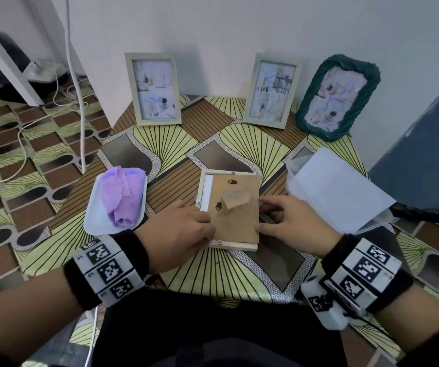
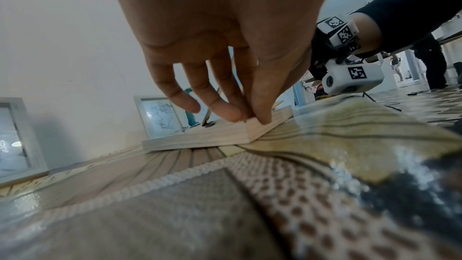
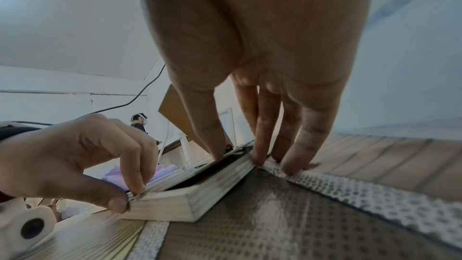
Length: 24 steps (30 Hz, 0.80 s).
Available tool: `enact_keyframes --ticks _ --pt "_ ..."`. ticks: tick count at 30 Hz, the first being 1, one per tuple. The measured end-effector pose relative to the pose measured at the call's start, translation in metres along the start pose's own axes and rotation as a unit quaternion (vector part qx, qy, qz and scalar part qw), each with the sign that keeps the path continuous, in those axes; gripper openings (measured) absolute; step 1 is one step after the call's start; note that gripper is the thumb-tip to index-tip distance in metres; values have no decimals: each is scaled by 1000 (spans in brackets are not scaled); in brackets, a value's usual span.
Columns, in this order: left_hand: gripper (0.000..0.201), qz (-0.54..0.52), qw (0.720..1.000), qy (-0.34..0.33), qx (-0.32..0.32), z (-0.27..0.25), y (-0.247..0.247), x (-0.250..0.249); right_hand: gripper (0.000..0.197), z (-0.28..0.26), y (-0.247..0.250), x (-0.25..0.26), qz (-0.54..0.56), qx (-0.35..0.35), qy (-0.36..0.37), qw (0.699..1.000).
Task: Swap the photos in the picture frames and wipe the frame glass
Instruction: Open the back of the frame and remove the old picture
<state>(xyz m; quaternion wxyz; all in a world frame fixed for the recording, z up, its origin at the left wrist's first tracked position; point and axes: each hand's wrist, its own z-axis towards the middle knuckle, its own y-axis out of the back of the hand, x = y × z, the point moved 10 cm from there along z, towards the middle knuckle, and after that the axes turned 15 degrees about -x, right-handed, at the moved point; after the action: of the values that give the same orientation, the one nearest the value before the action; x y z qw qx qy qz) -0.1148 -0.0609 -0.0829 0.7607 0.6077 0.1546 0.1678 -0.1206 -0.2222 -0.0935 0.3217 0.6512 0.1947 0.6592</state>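
Note:
A pale wooden frame (image 1: 229, 245) (image 2: 200, 137) (image 3: 175, 205) lies face down at the table's centre. Its brown backing board (image 1: 236, 221) with a folded stand sits shifted right, baring a white strip along the left. My left hand (image 1: 207, 229) (image 2: 250, 119) (image 3: 127, 197) pinches a thin piece at the frame's near left corner, between thumb and forefinger. My right hand (image 1: 263, 218) (image 3: 240, 157) has straight fingers against the frame's right side, its thumb on top. Two pale frames (image 1: 153, 88) (image 1: 270, 91) and a green wavy frame (image 1: 337, 96) stand at the wall, photos in them.
A purple cloth (image 1: 123, 194) lies in a white tray (image 1: 91, 221) left of the frame. At the right, a clear plastic box (image 1: 292, 178) holds a white sheet (image 1: 340, 189). White cables (image 1: 78, 75) run down the wall and over the floor at the left.

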Motion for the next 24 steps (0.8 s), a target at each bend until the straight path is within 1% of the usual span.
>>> enact_keyframes --ticks 3,6,8,10,12,13,14,16,18,19,21,22,24 --pt "21 -1 1000 0 6 2 -1 0 44 1 1 -1 5 -14 5 1000" --pt "21 -25 1000 4 8 2 1 1 43 3 3 -9 24 -44 -23 998" --pt "19 -66 998 21 -7 2 5 7 44 3 0 -12 34 -38 -36 998" --pt "27 -125 988 75 -51 4 13 24 45 3 -2 -15 52 -31 -52 997" --pt "38 -166 969 142 -114 6 22 48 43 6 -1 -21 74 -43 -78 993" --pt "41 -176 960 169 -134 7 24 59 41 7 0 -25 80 -53 -92 991" --pt "42 -184 955 189 -137 9 23 67 38 8 0 -27 80 -59 -104 990" --pt "41 -210 950 208 -102 14 12 76 38 11 -3 -28 67 -48 -117 990" --pt "41 -233 949 206 -53 18 -2 76 36 13 -9 -25 42 -18 -118 992" --pt "45 -223 953 203 -34 18 -9 76 31 14 -11 -24 33 -6 -117 993" --pt "61 -180 959 219 3 14 -23 81 25 17 -13 -21 26 4 -114 993" --pt "68 -165 958 232 19 12 -28 85 24 18 -14 -20 24 5 -113 993" --pt "75 -156 957 241 38 9 -34 88 27 20 -15 -19 30 9 -125 992"
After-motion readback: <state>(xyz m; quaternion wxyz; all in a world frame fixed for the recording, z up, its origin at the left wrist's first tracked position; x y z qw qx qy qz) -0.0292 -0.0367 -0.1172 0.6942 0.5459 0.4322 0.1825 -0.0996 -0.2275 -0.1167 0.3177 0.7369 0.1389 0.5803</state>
